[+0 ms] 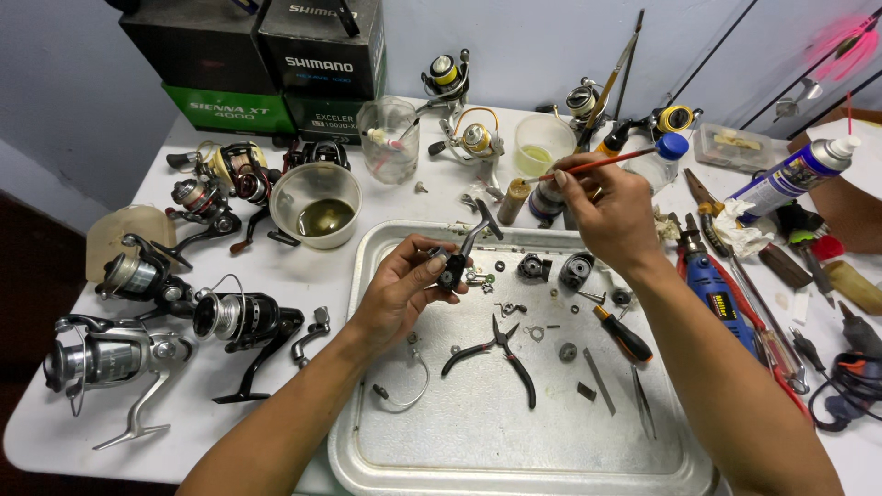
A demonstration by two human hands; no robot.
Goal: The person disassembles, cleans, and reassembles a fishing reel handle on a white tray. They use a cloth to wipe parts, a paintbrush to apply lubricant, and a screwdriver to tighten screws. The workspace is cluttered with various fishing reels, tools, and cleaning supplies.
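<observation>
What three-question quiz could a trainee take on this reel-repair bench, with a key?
1. Multiple choice: the left hand holds (A) a black reel part with a handle arm, (B) a spray can, (C) tweezers.
2. True or false: the black needle-nose pliers lie inside the metal tray.
3. Fill in: the right hand holds a thin red-handled ____, its tip toward the small jars behind the tray.

Key: 1 A; 2 true; 3 brush.
</observation>
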